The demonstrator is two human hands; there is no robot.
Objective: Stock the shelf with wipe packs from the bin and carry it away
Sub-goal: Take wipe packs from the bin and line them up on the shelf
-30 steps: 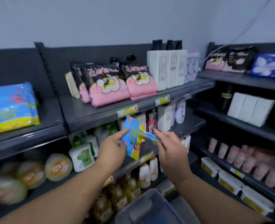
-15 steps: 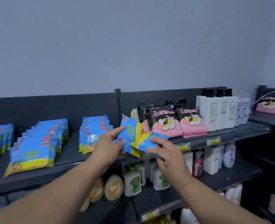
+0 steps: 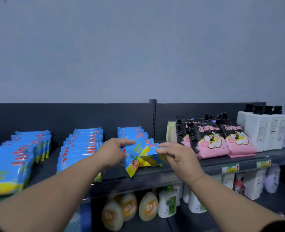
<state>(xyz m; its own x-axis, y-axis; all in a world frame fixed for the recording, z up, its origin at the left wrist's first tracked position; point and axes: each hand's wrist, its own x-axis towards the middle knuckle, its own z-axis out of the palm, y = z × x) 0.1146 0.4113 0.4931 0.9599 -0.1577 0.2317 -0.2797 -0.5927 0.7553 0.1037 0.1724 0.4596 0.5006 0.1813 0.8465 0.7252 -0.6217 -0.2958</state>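
My left hand (image 3: 112,152) pinches a blue and yellow wipe pack (image 3: 135,163) that tilts down over the front of the dark top shelf (image 3: 171,171). My right hand (image 3: 177,155) pinches a second wipe pack (image 3: 152,159) by its top edge; its bottom rests on the shelf. Both packs sit in front of a short row of the same wipe packs (image 3: 131,133). Two longer rows of wipe packs (image 3: 81,148) fill the shelf to the left. The bin is out of view.
Black and pink bags (image 3: 210,141) stand just right of the wipe packs, then white bottles with black caps (image 3: 262,129). A slotted upright post (image 3: 153,118) stands behind the packs. The lower shelf holds round yellow bottles (image 3: 130,208) and green-labelled soap bottles (image 3: 168,201).
Both hands have carried the two wipe packs up and forward from chest height to the top shelf. The view has lifted from the lower shelves and the bin to the top shelf.
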